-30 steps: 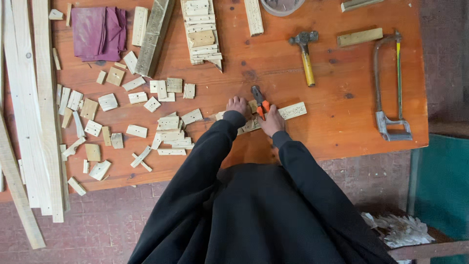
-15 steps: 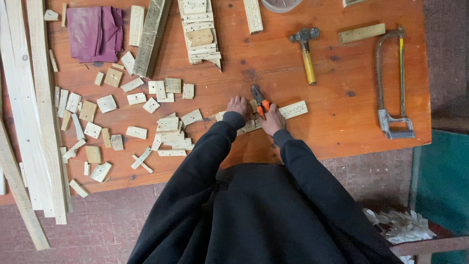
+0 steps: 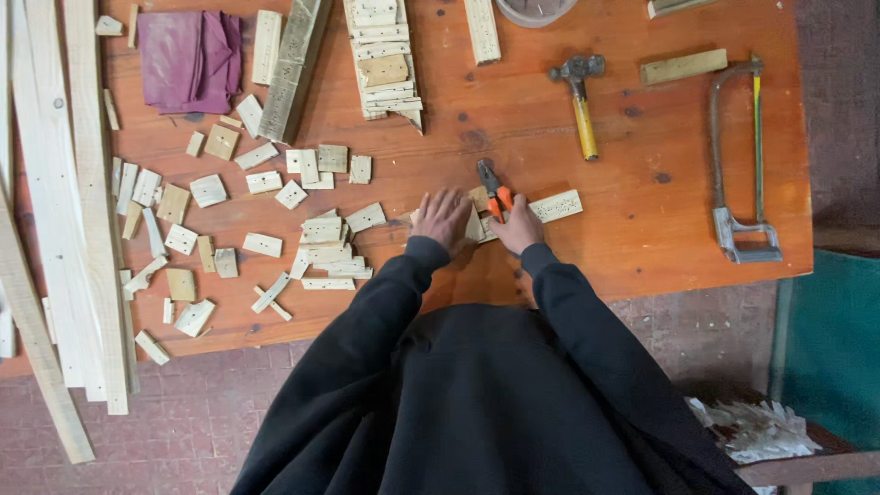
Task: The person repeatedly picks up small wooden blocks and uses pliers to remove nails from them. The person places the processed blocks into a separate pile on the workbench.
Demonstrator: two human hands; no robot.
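My left hand [image 3: 442, 217] lies flat on a small pale wood piece [image 3: 476, 211] on the orange wooden table [image 3: 642, 183], pinning it down. My right hand [image 3: 516, 225] grips the orange handles of a pair of pliers [image 3: 491, 184]; their dark jaws point away from me. A light wooden strip with small holes [image 3: 555, 205] lies just right of that hand. Both arms are in black sleeves.
Several small wood offcuts [image 3: 261, 225] are scattered left of my hands. Long planks [image 3: 64, 202] lie along the left edge. A hammer [image 3: 580, 96], a hacksaw [image 3: 742, 165], a stack of slats [image 3: 380, 55] and a purple cloth [image 3: 188, 60] sit farther back.
The view has shifted slightly. My hands stay on the wood piece and the pliers, with hardly any movement.
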